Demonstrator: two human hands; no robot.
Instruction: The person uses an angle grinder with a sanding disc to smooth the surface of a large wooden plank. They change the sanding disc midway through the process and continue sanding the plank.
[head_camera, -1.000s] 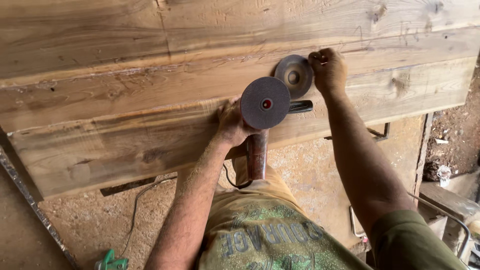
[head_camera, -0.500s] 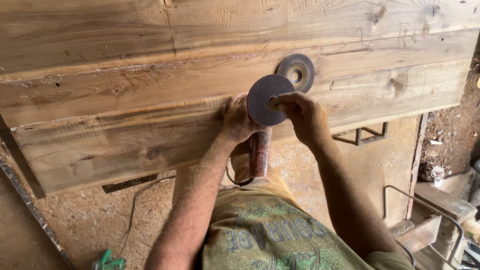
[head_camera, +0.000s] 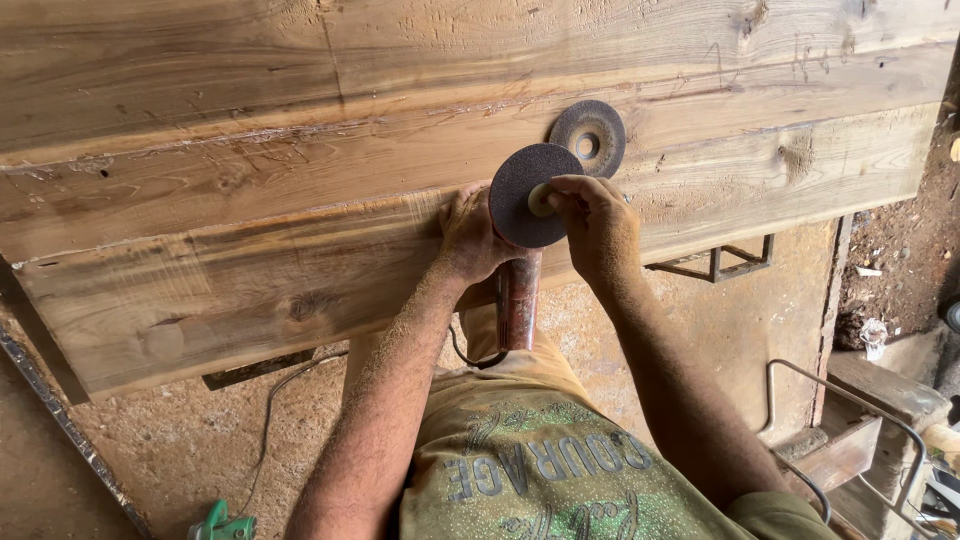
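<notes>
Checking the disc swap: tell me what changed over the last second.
The right hand left the loose disc on the planks and came down to pinch the hub of the disc mounted on the angle grinder. The left hand kept its grip.

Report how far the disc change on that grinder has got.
Done, by the look of it: a worn disc lies loose on the planks, and a dark disc sits on the grinder. In hand: the left hand steadies the grinder head while the right hand pinches the centre nut. Left: tightening; whether the nut is snug can't be told.
</notes>
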